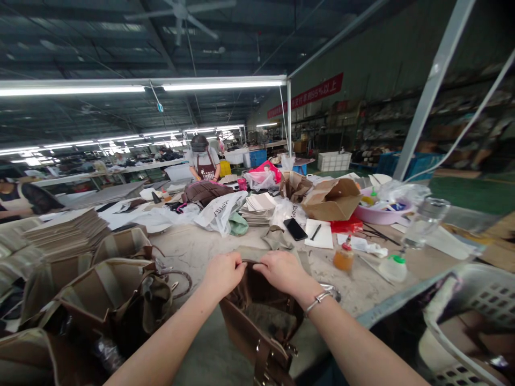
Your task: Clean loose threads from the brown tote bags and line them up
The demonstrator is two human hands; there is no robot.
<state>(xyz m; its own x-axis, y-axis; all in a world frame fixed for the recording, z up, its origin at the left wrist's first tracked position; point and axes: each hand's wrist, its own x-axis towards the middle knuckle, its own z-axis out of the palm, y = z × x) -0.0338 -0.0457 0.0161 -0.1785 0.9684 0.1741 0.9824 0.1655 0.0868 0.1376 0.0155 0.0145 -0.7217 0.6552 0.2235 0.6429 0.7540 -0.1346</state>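
Observation:
A brown handbag (245, 324) stands open at the front of the worktable, its inside facing up and a buckled strap hanging on the near side. My left hand (224, 273) pinches the far rim of the bag between thumb and fingers. Just to its right, my right hand (284, 271) grips the same rim, thumb toward the left hand. Some olive-grey fabric (277, 238) lies beyond the hands. The fingertips on the outer side of the rim are hidden.
More unfinished bags (104, 289) crowd the left, before stacked boards (68, 233). A phone (295, 229), a notebook (324, 241), an orange glue bottle (343, 258) and a green-capped bottle (394, 268) lie right. A plastic basket (446, 327) stands lower right. A co-worker (204, 161) stands across the table.

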